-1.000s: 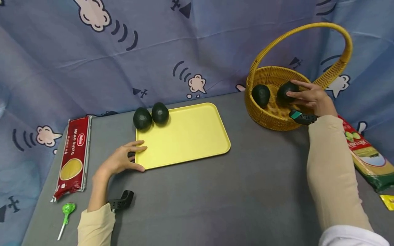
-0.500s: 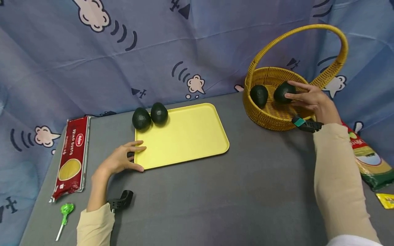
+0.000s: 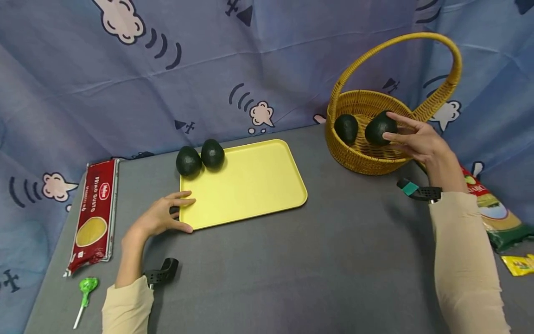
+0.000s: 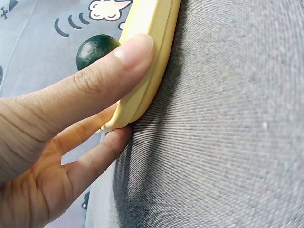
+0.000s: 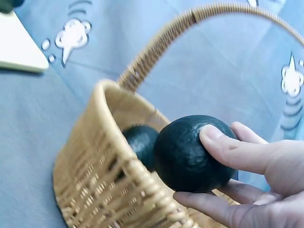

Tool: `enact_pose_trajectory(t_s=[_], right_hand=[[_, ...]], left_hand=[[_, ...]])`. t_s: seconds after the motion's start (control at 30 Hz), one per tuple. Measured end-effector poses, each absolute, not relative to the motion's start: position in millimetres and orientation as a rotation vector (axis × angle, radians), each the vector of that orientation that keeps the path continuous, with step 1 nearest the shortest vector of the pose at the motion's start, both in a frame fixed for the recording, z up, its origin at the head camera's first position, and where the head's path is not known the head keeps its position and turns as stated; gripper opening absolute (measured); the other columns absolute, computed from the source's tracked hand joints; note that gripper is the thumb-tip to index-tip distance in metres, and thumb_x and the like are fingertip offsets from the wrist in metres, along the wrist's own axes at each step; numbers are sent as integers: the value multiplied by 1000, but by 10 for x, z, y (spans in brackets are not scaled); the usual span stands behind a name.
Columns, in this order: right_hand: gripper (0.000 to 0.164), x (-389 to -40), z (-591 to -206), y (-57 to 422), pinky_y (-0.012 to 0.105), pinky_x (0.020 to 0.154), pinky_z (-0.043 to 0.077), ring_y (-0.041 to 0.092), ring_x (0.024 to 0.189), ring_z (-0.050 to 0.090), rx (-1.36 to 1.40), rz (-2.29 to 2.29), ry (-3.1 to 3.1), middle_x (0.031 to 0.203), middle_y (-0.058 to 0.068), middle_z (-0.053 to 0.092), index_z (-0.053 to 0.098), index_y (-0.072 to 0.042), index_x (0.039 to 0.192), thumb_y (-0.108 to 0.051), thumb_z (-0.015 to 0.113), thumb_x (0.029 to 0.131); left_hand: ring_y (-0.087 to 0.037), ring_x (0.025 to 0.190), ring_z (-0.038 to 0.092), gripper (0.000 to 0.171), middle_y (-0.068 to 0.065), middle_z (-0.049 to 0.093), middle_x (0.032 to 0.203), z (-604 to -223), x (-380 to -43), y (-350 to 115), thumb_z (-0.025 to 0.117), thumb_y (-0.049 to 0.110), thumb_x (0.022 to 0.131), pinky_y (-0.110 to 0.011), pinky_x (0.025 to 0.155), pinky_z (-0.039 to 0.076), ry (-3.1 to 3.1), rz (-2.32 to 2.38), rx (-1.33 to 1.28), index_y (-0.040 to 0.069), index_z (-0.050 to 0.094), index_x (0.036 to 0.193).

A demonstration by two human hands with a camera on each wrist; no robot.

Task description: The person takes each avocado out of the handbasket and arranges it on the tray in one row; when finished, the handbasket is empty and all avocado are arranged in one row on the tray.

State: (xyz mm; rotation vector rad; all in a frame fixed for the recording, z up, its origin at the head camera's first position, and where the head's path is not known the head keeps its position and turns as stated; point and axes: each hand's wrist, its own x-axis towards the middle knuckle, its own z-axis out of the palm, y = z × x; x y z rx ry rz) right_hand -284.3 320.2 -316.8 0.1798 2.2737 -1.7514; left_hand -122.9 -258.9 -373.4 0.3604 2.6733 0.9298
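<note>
In the head view my right hand (image 3: 421, 139) grips a dark green avocado (image 3: 380, 129) between thumb and fingers, at the mouth of the yellow wicker basket (image 3: 363, 162). The right wrist view shows this avocado (image 5: 190, 154) lifted to rim height, with a second avocado (image 5: 141, 145) lower inside the basket. My left hand (image 3: 160, 215) holds the near left corner of a yellow tray (image 3: 250, 185), thumb along the front edge and fingers at the left side. Two more avocados (image 3: 188, 161) sit side by side at the tray's far left corner.
A red spaghetti packet (image 3: 93, 213) and a green lollipop (image 3: 86, 290) lie at the left. Right of the basket, a red and green food bag (image 3: 496, 211) lies partly behind my right arm, with a small yellow packet (image 3: 517, 265) nearer. A patterned cloth hangs behind the table.
My right hand has raised the avocado from inside the basket up towards its rim and drawn it slightly nearer. My left hand stays at the tray corner. The view has shifted slightly.
</note>
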Motion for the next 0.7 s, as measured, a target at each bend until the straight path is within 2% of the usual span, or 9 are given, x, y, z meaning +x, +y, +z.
enact_pose_trajectory(t_s=[0.1,0.13,0.2,0.23,0.33,0.43,0.57,0.7], right_hand=[[72,-2728,-3137,3149,20,40,40,4,68,62,140,-1816,2257,128,2,43,41,-35,145,-19,75,84],[71,-2692,-3128,3132,18,42,43,4,69,63,128,-1870,2218,128,2,42,43,-35,145,-16,74,84],[68,-2625,-3112,3097,17,49,50,5,72,65,108,-1976,2127,129,3,42,47,-33,143,-9,72,85],[68,-2596,-3104,3077,19,55,54,7,79,67,95,-2036,2068,129,4,42,48,-32,142,-5,72,84],[66,-2521,-3086,3013,25,71,59,7,89,67,27,-2109,1974,133,8,40,50,-31,141,1,67,87],[62,-2455,-3083,2924,28,73,59,9,91,67,-47,-2153,1919,130,6,46,53,-29,139,6,62,88],[57,-2357,-3090,2752,33,74,59,15,94,68,-127,-2208,1830,117,0,58,61,-25,132,11,59,88],[55,-2277,-3090,2555,32,78,58,16,98,66,-212,-2173,1817,121,3,55,63,-24,130,11,59,88]], left_hand=[[-47,131,36,77,-26,34,147,-3737,-1230,-2591,85,22,72,-54,99,44,2676,922,359,-4,51,136],[-47,131,35,77,-26,34,147,-3738,-1230,-2591,85,22,72,-54,99,44,2675,925,358,-4,51,136],[-47,132,33,77,-26,34,147,-3740,-1231,-2590,85,20,71,-53,98,45,2670,941,356,-5,51,136],[-47,132,33,77,-26,34,147,-3740,-1231,-2590,85,20,71,-52,98,46,2669,946,355,-5,51,136],[-47,134,29,77,-27,31,148,-3739,-1231,-2588,85,17,71,-52,98,46,2639,997,343,-6,50,136],[-48,134,28,78,-27,30,149,-3738,-1229,-2589,85,15,71,-51,98,46,2619,1024,331,-7,49,136],[-48,134,30,78,-27,31,148,-3738,-1227,-2593,85,18,71,-52,98,45,2644,982,343,-6,50,136],[-48,134,29,77,-27,32,148,-3747,-1229,-2596,86,18,71,-52,99,45,2653,976,356,-6,50,135]])
